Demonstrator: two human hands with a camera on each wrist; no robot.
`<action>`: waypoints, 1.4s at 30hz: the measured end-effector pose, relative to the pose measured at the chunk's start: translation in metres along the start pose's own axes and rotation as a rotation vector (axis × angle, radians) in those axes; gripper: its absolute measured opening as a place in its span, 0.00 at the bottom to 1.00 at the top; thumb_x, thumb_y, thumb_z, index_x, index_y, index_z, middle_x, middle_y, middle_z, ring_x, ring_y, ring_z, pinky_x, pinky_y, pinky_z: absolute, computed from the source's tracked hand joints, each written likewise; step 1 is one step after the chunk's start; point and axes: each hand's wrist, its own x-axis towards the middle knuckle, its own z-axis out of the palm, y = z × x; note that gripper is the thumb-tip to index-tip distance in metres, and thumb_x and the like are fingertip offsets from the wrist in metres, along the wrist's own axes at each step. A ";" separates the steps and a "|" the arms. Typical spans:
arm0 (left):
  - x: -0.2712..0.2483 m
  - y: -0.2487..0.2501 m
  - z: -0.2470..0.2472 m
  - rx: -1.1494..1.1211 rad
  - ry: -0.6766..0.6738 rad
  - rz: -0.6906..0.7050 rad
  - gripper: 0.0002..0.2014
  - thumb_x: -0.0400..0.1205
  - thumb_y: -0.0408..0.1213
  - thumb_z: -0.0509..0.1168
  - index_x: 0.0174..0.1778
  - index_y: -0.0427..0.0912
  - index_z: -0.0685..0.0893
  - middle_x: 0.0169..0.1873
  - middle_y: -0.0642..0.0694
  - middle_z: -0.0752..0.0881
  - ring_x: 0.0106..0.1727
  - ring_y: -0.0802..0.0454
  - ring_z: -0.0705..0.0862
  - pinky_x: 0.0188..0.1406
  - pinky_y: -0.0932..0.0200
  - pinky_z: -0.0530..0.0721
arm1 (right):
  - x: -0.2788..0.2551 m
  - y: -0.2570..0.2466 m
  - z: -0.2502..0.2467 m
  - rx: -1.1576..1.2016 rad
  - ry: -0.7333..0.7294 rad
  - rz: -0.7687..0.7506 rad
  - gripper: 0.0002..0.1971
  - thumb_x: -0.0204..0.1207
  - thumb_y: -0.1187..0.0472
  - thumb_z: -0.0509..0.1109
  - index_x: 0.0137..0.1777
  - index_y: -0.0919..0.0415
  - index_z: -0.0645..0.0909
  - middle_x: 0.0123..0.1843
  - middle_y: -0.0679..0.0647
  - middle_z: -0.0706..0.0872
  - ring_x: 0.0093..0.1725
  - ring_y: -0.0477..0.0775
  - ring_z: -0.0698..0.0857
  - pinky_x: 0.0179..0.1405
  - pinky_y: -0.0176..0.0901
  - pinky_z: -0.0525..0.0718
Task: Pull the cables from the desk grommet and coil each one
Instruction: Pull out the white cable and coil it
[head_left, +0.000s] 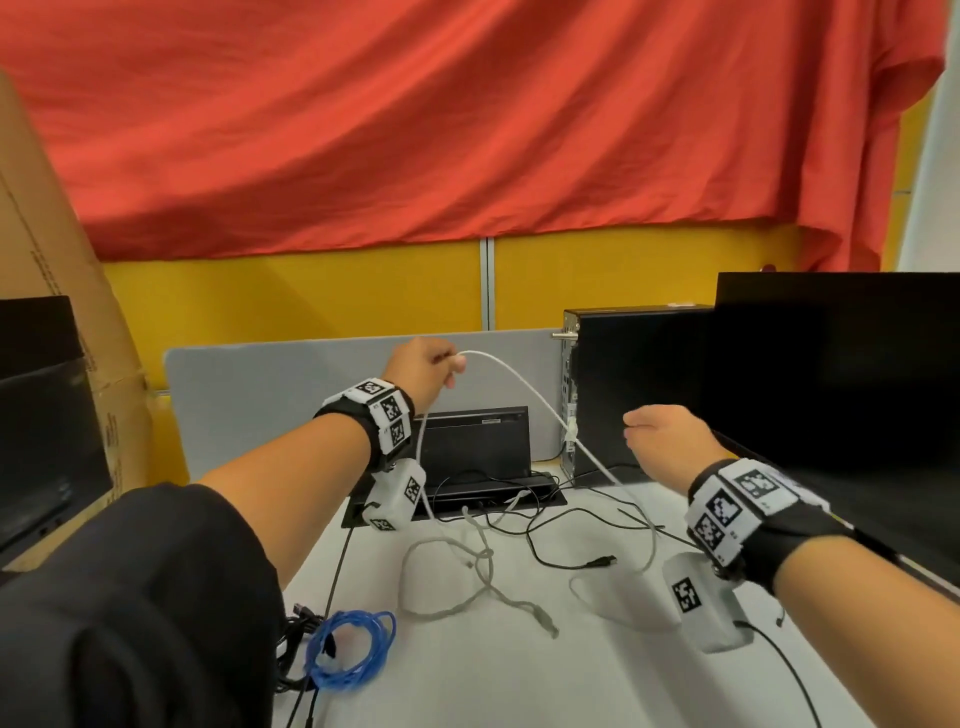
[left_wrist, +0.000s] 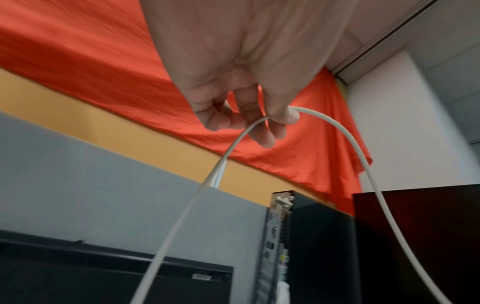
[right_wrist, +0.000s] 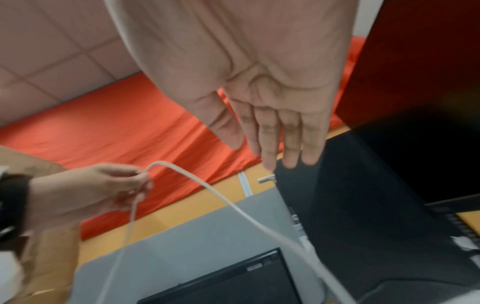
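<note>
My left hand (head_left: 426, 366) is raised above the desk grommet (head_left: 452, 506) and pinches a white cable (head_left: 530, 391) at the top of its arc. One strand drops toward the grommet, the other slopes down right across the desk. The left wrist view shows the white cable (left_wrist: 345, 135) bent over my fingers (left_wrist: 283, 117). My right hand (head_left: 662, 441) hovers to the right with straight fingers (right_wrist: 291, 139), holding nothing; the white cable (right_wrist: 233, 207) passes below it. A grey cable (head_left: 467, 577) and a black cable (head_left: 566, 551) lie loose on the desk. A coiled blue cable (head_left: 350, 649) sits near left.
A black computer tower (head_left: 639, 395) and a dark monitor (head_left: 841, 374) stand at the right. A grey divider panel (head_left: 260, 400) runs behind the grommet. A cardboard box (head_left: 57, 332) leans at the left. A bundle of black cables (head_left: 293, 644) lies beside the blue coil.
</note>
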 end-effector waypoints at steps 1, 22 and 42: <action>-0.001 0.010 0.003 -0.003 -0.030 0.037 0.12 0.85 0.41 0.64 0.39 0.45 0.87 0.29 0.50 0.85 0.26 0.57 0.75 0.28 0.62 0.71 | -0.004 -0.009 0.004 -0.027 0.028 -0.073 0.15 0.79 0.62 0.64 0.64 0.57 0.82 0.63 0.56 0.86 0.57 0.55 0.84 0.57 0.44 0.82; -0.060 0.014 0.016 -0.217 -0.463 -0.136 0.15 0.85 0.47 0.64 0.35 0.47 0.88 0.19 0.56 0.73 0.19 0.60 0.67 0.19 0.67 0.65 | -0.001 0.026 -0.007 0.074 0.332 -0.059 0.09 0.79 0.51 0.70 0.40 0.51 0.88 0.33 0.46 0.85 0.40 0.50 0.84 0.41 0.41 0.79; -0.148 -0.010 0.070 -1.391 -0.206 -0.444 0.27 0.86 0.17 0.49 0.83 0.33 0.57 0.75 0.34 0.74 0.72 0.37 0.79 0.70 0.44 0.79 | -0.111 0.014 0.088 -0.079 -0.665 -0.331 0.18 0.83 0.57 0.62 0.30 0.49 0.81 0.36 0.42 0.81 0.40 0.41 0.79 0.39 0.33 0.72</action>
